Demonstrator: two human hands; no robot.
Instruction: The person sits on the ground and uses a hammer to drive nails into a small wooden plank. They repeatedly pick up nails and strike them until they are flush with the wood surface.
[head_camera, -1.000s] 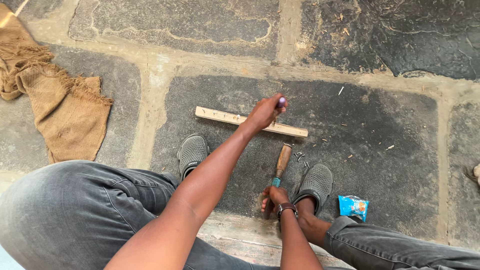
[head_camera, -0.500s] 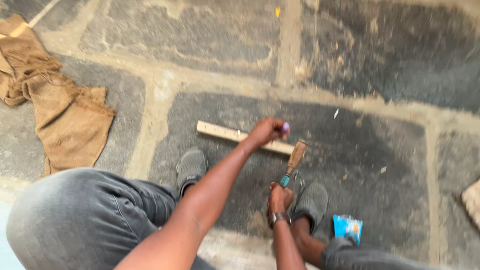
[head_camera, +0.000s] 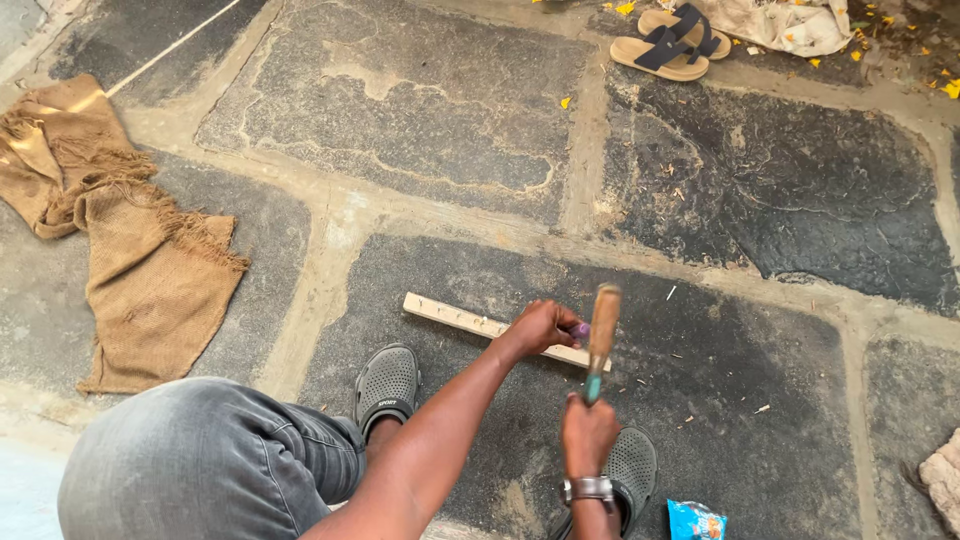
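Lifting hammer — right hand | left hand still pinning wooden strip

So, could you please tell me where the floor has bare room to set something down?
Free: dark slab between burlap cloth and sandals; slab right of wooden strip. Crowded: around left hand, right hand, shoes.
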